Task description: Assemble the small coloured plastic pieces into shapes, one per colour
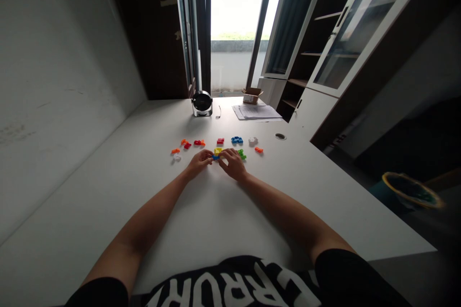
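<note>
Between my two hands is a small blue plastic piece [215,157], with a yellow plastic piece [218,151] right behind or on top of it; I cannot tell whether they are joined. My left hand [199,163] is closed, its fingertips at the blue piece's left end. From the right, the curled fingers and thumb of my right hand [234,165] close on the blue piece and partly cover the yellow one. A green plastic piece [241,154] lies just beyond my right hand, partly hidden by it.
Several loose plastic pieces lie around: red [220,141], blue [236,140], white [253,140], orange [259,150], and a red-orange group [199,143] on the left. Farther back are a round black device [202,103], papers [257,112], and an open cardboard box [251,96]. A round hole [280,136] pierces the white tabletop.
</note>
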`<state>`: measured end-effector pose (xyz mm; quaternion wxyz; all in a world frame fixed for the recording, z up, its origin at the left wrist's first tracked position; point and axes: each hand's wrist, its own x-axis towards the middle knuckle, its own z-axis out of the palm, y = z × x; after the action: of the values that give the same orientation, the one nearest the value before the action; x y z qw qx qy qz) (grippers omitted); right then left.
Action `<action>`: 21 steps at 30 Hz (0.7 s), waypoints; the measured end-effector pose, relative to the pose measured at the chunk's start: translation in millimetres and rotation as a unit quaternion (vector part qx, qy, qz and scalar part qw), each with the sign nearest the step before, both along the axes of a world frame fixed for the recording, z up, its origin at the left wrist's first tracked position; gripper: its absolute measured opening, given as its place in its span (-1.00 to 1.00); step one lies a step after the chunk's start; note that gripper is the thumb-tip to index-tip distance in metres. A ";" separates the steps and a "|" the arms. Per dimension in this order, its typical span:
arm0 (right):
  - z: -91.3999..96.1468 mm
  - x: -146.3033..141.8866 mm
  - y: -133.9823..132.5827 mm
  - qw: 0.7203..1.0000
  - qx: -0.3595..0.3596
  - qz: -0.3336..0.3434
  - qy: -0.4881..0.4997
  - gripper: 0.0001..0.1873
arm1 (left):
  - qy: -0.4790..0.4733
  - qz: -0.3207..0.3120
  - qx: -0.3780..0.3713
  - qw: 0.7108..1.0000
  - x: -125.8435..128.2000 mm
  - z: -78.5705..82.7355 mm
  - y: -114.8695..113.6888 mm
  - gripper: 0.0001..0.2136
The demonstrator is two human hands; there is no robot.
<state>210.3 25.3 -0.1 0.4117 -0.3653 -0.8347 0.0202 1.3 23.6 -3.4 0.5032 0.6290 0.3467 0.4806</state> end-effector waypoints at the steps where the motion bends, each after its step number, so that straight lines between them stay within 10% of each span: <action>1: 0.0 -0.1 0.0 1.000 0.000 0.001 -0.001 -0.89 | 0.000 0.002 0.003 1.000 0.2 0.2 0.0 -0.69; 21: -1.5 1.0 1.5 1.000 0.007 0.002 -0.013 -0.88 | 0.013 -0.006 0.020 1.000 -0.4 2.3 -3.7 -0.74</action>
<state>211.4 26.8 -1.6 0.4031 -0.3606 -0.8411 0.0100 0.9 20.0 -1.1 0.4884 0.6473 0.3400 0.4763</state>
